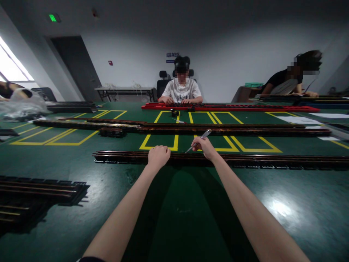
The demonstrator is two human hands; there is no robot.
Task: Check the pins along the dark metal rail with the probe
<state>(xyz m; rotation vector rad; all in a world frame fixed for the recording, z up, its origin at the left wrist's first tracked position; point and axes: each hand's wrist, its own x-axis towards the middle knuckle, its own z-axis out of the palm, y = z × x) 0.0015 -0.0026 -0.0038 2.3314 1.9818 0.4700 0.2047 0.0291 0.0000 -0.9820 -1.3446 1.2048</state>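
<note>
A long dark rail with thin copper-coloured lines lies crosswise in front of me on the green table. My left hand rests on it with curled fingers closed over its far edge. In my right hand is a slim screwdriver with a clear handle, gripped between thumb and fingers. Its shaft slants down to the left, and the tip is at the rail, between my two hands. Whether the tip touches the rail, I cannot tell.
More dark rails lie beyond mine, and a stack of them sits at near left. Yellow tape marks the green table. Opposite, a person works at a red tray. A plastic bag lies at far left.
</note>
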